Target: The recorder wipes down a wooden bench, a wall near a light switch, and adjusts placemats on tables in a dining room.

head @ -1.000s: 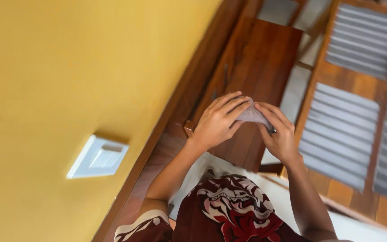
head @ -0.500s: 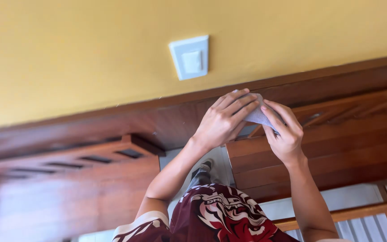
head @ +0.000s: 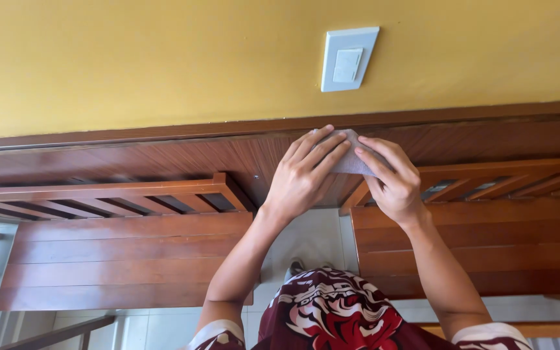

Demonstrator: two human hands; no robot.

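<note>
While you hold the small grey cloth [head: 351,159] up in front of the dark wooden wall trim [head: 163,159], the work looks to be in its handling stage: the cloth is gathered into a compact folded pad between both hands, and I cannot tell whether it touches the wood at all. Judging from that, the folding seems nearly finished and whatever the cloth is meant for is not yet begun.

Your left hand [head: 303,175] lies over the left part of the cloth with its fingers [head: 322,146] straight, close together and pressed flat on the fabric; the thumb is hidden beneath. Your right hand [head: 390,178] grips the right edge, its fingers [head: 380,155] curled and lightly pinching the cloth against the thumb. Neither hand is spread wide; both close on the cloth.

Above the hands a white wall switch [head: 348,58] sits on the yellow wall [head: 131,58]. Below, two wooden slatted benches [head: 131,253] stand on either side of a gap of pale tiled floor [head: 312,236], where your red patterned shorts [head: 338,311] show.
</note>
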